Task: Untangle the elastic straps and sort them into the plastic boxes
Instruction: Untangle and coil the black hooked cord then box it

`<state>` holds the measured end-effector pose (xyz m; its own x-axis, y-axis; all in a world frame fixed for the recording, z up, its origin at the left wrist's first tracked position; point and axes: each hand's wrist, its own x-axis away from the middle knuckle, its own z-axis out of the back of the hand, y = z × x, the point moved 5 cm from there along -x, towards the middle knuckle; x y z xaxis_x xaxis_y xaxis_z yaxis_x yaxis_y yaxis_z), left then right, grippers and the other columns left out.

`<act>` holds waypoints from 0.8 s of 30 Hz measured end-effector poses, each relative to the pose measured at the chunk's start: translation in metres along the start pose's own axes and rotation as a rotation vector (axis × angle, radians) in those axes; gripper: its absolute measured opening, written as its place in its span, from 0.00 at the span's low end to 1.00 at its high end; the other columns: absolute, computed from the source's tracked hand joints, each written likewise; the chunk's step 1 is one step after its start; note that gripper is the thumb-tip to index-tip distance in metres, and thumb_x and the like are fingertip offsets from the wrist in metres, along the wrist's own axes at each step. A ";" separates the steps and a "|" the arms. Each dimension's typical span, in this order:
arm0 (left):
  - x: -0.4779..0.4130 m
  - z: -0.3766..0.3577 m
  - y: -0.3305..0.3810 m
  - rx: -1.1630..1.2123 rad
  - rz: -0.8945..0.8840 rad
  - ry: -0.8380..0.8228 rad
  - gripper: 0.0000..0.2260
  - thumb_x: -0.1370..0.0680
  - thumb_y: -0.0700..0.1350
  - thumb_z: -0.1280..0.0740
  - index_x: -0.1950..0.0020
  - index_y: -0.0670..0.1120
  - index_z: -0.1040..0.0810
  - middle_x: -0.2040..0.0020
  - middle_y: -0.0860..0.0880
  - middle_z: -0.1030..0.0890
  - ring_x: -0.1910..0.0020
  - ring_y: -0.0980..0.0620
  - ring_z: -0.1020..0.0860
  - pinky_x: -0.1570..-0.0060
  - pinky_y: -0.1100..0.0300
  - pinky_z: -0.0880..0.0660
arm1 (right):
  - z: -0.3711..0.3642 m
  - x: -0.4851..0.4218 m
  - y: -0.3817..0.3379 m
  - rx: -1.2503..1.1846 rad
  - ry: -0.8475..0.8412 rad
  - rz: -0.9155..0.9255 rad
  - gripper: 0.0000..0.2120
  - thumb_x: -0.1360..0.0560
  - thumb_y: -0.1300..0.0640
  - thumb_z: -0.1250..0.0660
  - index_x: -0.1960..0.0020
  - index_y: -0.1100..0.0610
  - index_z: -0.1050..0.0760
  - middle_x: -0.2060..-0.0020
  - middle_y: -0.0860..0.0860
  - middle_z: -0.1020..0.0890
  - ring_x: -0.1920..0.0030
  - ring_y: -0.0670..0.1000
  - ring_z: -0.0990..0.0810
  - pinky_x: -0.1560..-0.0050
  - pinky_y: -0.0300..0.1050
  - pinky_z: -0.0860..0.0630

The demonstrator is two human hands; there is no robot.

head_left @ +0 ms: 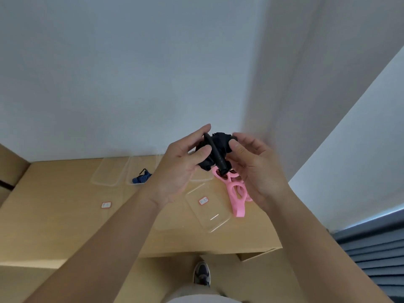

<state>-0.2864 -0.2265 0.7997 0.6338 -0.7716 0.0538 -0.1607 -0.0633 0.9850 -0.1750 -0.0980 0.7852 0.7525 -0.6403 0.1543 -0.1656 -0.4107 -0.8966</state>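
A black tangled strap bundle [216,150] with a dark tube-shaped end is held up above the cardboard surface. My left hand [179,169] pinches its left side between thumb and fingers. My right hand [258,169] grips its right side, thumb on top. A pink looped strap [237,193] hangs from under the bundle and lies on the cardboard. A blue striped strap [141,178] lies in a clear plastic box [131,169] at the back. Another clear box [107,171] stands left of it, and a labelled clear box [209,208] sits nearer me.
The cardboard worktop [65,215] runs up to a white wall. A small red-edged label [106,204] lies on it. A cardboard box side [8,167] rises at the left. A dark slatted panel [376,248] is at the right. My shoe [201,273] shows below.
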 end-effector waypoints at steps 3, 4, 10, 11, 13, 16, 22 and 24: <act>0.022 0.000 -0.009 -0.017 0.032 0.066 0.19 0.17 0.36 0.36 0.27 0.48 0.25 0.42 0.46 0.19 0.52 0.50 0.21 0.52 0.56 0.23 | -0.001 0.014 0.021 -0.023 -0.017 0.009 0.13 0.20 0.62 0.32 0.37 0.62 0.21 0.45 0.54 0.14 0.43 0.58 0.16 0.43 0.50 0.21; 0.029 0.001 -0.013 -0.040 0.043 0.087 0.19 0.17 0.36 0.37 0.27 0.48 0.25 0.42 0.45 0.20 0.53 0.50 0.22 0.53 0.56 0.24 | -0.001 0.018 0.029 -0.038 -0.011 0.011 0.13 0.20 0.63 0.33 0.36 0.63 0.21 0.43 0.56 0.15 0.41 0.58 0.17 0.40 0.50 0.21; 0.065 0.005 -0.030 -0.129 0.128 0.154 0.17 0.16 0.36 0.39 0.26 0.43 0.26 0.41 0.41 0.20 0.49 0.44 0.23 0.52 0.52 0.26 | 0.001 0.038 0.067 -0.075 0.043 -0.057 0.11 0.21 0.65 0.32 0.39 0.62 0.19 0.46 0.58 0.14 0.44 0.55 0.15 0.45 0.45 0.19; 0.070 0.007 -0.031 -0.137 0.141 0.164 0.18 0.16 0.37 0.39 0.26 0.42 0.27 0.40 0.40 0.20 0.48 0.45 0.23 0.53 0.54 0.25 | -0.001 0.040 0.072 -0.075 0.058 -0.079 0.12 0.21 0.64 0.31 0.39 0.63 0.19 0.46 0.59 0.15 0.44 0.56 0.15 0.44 0.46 0.19; 0.078 0.013 -0.036 -0.151 0.162 0.155 0.18 0.16 0.37 0.38 0.26 0.42 0.27 0.39 0.40 0.20 0.44 0.47 0.22 0.50 0.55 0.23 | -0.007 0.041 0.079 -0.046 0.066 -0.115 0.13 0.22 0.63 0.29 0.38 0.63 0.19 0.46 0.59 0.15 0.44 0.57 0.15 0.44 0.47 0.18; 0.092 0.029 -0.043 -0.199 0.188 0.108 0.20 0.18 0.33 0.36 0.26 0.41 0.27 0.34 0.43 0.22 0.39 0.44 0.21 0.37 0.46 0.22 | -0.021 0.039 0.088 -0.003 0.046 -0.146 0.10 0.23 0.61 0.28 0.42 0.61 0.18 0.49 0.58 0.14 0.49 0.56 0.14 0.45 0.48 0.18; 0.114 0.090 -0.045 -0.205 0.200 0.233 0.27 0.25 0.40 0.29 0.26 0.47 0.26 0.33 0.48 0.21 0.41 0.45 0.17 0.31 0.44 0.26 | -0.073 0.029 0.124 0.036 -0.037 -0.243 0.08 0.22 0.61 0.28 0.44 0.60 0.17 0.49 0.59 0.14 0.54 0.54 0.16 0.54 0.45 0.19; 0.115 0.116 -0.048 -0.148 0.199 0.279 0.26 0.26 0.40 0.30 0.28 0.45 0.24 0.33 0.43 0.21 0.39 0.43 0.18 0.34 0.45 0.23 | -0.095 0.024 0.138 0.052 -0.076 -0.263 0.05 0.22 0.62 0.29 0.49 0.56 0.16 0.52 0.58 0.13 0.54 0.55 0.15 0.54 0.44 0.18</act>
<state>-0.2932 -0.3857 0.7400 0.7860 -0.5563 0.2696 -0.2037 0.1787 0.9626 -0.2408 -0.2318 0.7042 0.8115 -0.4646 0.3545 0.0729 -0.5213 -0.8503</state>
